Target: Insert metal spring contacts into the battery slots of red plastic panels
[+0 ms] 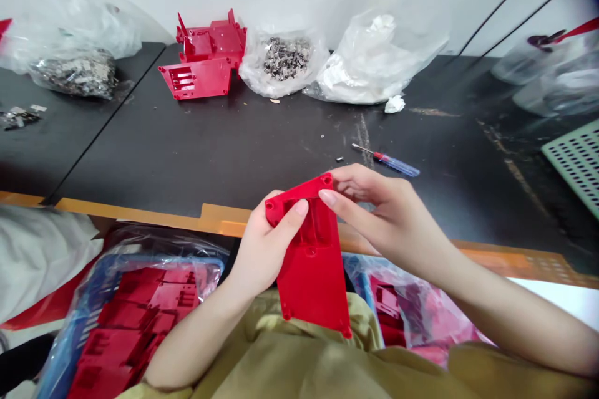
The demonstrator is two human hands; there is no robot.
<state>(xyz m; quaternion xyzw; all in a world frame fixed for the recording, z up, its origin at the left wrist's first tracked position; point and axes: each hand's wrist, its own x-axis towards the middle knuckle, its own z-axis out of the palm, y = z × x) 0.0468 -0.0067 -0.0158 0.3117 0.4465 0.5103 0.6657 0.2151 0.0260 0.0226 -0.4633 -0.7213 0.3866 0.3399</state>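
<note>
Head view, quick notes: red plastic housing panel (312, 274) held in both hands at the bottom centre of the frame, just over the orange bench edge strip (140, 215), its far end raised and its near end dropping toward the olive shirt (281, 355). Left hand (266, 249) grips the panel's upper left corner, thumb (294, 219) pressed on the recessed face and the other fingers out of sight behind it. Right hand (384, 218) closes on the upper right corner, thumb (330, 199) on the front and fingers (355, 177) curled over the top edge. Both hands are on this one part, and neither holds anything else (no tool in play).

On the black workbench (234, 156), a screwdriver with a red and blue handle (390, 163) lies at 1 o'clock from the panel, a small metal pin (339, 159) just beside its tip. Red housing parts (206, 56) sit at 12 o'clock, next to a clear bag of metal clips (285, 59). Blue basket (154, 260) of red panels at 8 o'clock; green perforated tray (575, 162) at 3 o'clock.
</note>
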